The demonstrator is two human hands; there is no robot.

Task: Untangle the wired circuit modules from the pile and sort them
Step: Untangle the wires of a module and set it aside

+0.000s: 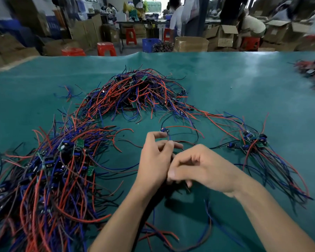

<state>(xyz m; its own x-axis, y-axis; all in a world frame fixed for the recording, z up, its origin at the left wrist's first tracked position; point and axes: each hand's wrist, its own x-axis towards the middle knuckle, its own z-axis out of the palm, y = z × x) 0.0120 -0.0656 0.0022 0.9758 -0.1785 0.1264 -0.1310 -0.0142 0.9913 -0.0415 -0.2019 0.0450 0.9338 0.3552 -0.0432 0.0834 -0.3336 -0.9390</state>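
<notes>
A single module (164, 130) sits just beyond the left hand's (155, 160) fingertips, its wires trailing back between both hands. The left fingers curl round those wires; the right hand (202, 170) pinches them beside the left palm. A tangled pile (49, 170) lies left of the fingers, a sorted bundle (251, 142) to their right, another heap (138, 91) beyond. A hard pull on a snagged lead could likely tear it from its board or drag the heap along.
</notes>
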